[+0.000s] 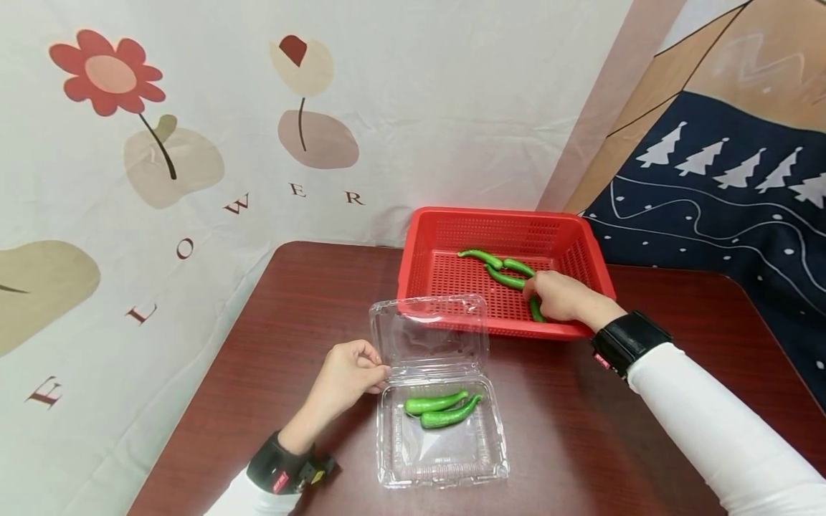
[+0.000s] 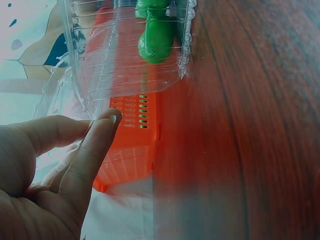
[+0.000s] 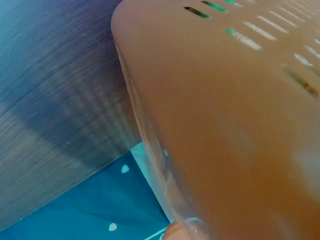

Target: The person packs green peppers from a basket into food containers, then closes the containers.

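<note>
A clear plastic clamshell box lies with its lid raised toward the basket. Two green chili peppers lie side by side in its base. At the hinge's left end, my left hand pinches the plastic edge between thumb and fingers, also seen close up in the left wrist view. My right hand reaches into the red basket, its curled fingers around a green chili pepper whose upper part they hide. In the right wrist view the basket's wall covers that hand's fingers.
Several more green chili peppers lie on the basket floor around the right hand. Box and basket stand on a dark red wooden table. A cloth printed with flowers hangs behind it, beside a dark blue tree-patterned one.
</note>
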Tool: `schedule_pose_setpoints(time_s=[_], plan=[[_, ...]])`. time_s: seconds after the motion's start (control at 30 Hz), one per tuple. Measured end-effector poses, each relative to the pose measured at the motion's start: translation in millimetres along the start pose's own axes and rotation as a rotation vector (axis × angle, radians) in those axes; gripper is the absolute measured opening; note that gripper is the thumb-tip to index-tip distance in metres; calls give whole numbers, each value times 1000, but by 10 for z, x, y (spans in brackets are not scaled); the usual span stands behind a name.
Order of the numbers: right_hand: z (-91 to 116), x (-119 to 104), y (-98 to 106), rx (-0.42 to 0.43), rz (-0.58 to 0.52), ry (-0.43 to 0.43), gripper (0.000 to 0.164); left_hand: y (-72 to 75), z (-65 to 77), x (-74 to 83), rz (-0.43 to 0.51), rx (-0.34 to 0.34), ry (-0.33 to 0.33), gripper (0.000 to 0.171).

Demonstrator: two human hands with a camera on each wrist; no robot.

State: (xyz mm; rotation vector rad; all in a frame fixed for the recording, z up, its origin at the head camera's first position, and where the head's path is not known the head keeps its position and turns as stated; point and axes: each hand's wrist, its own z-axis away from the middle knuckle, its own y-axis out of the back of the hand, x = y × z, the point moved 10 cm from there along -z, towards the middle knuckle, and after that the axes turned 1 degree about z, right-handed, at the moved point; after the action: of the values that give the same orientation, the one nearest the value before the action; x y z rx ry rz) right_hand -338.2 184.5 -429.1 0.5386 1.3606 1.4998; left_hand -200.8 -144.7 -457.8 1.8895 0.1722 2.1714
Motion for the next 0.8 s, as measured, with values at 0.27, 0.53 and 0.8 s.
schedule_pose_setpoints(time_s=[0.27, 0.53, 0.8], plan=[[0, 5, -73, -40, 47, 27, 28, 1, -2, -5, 4, 2, 6, 17], [13, 14, -136, -121, -12, 2, 13, -11, -5, -15, 23, -9, 12, 17], [0, -20, -108, -90, -3, 21, 8, -23, 0, -8, 46, -23, 10, 17]])
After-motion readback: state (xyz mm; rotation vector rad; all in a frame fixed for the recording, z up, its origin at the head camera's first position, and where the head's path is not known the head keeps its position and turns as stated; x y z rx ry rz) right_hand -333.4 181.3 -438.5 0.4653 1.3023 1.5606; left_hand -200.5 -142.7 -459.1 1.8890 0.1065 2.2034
